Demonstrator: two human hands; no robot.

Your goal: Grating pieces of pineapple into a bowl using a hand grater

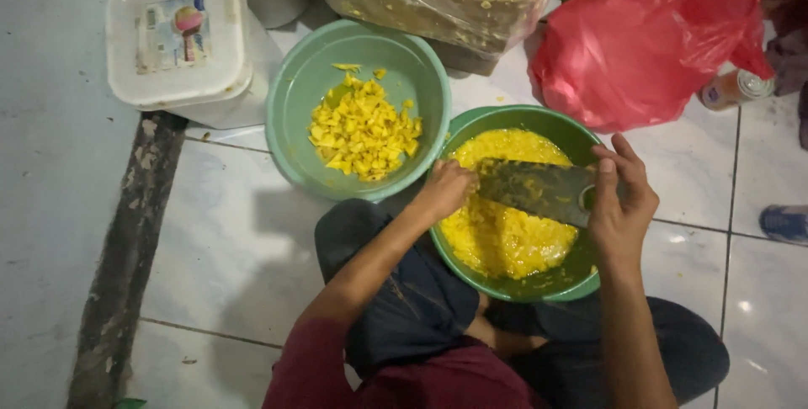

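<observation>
Left hand (444,190) and right hand (621,199) each closed on an end of a flat dark metal blade (539,190), held across a green plastic basin of yellow mash (505,287), on the white tiled floor (227,249)

I'm getting a single head view, looking steeply down from above the seated person, sitting close over the green basin (471,127) and tiled floor (227,241), lap filling the lower edge.

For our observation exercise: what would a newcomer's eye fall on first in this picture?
Bright yellow mash fills the green bowl at the centre, where the left hand and right hand hold a wide flat blade across it. Beside it, a second green bowl holds yellow chunks. A red plastic bag sits at upper right.
</observation>
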